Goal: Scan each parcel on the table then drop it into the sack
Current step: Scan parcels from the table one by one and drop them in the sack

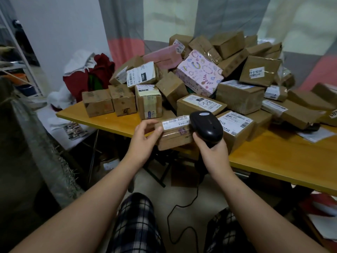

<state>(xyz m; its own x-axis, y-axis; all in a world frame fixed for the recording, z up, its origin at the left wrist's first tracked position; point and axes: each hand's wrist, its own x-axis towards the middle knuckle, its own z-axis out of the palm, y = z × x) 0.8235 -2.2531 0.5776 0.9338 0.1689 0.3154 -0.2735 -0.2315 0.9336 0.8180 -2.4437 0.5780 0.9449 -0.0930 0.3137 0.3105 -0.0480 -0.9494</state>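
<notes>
left grip (144, 137) pinches small brown cardboard parcel (175, 138) | right grip (209, 148) grasps black corded scanner (207, 125) | I fear misread: scanner crowds white label (175, 122) between grips

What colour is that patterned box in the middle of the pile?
The patterned box is pale pink with purple and multicoloured doodles, seen in the head view.

Bare left hand (144, 138), bare right hand (212, 152), dark checked trousers (136, 227)

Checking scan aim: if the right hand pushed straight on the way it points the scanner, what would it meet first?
Probably the held parcel: the right hand grips the scanner with its nose by the parcel's label end, the left hand gripping the other end. Depth is unclear.
</notes>
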